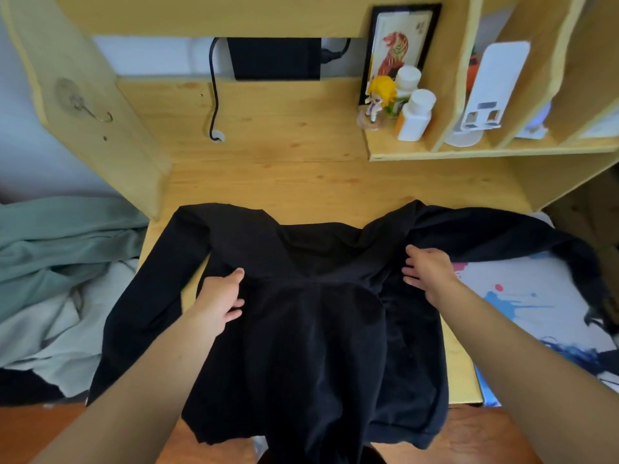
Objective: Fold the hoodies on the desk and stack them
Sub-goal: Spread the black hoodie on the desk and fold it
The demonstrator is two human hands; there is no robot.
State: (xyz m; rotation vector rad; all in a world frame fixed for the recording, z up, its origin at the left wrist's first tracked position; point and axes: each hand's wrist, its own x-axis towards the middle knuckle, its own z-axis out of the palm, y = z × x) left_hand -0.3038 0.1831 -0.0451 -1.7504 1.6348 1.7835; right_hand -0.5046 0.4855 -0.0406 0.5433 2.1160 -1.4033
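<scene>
I see a plain black hoodie spread over my pale yellow pine desk, whose grain carries small orange-brown knots. At nine o'clock lies a sage-green garment over a pale cream one. At four o'clock a white mat shows blue splashes and a small red dot. At one o'clock, a black-framed picture holds a red-and-orange tiger on white; below it stand a yellow-haired figurine and two white bottles. At twelve o'clock sit a black box and a black cable. The floor at seven o'clock is reddish-brown.
</scene>
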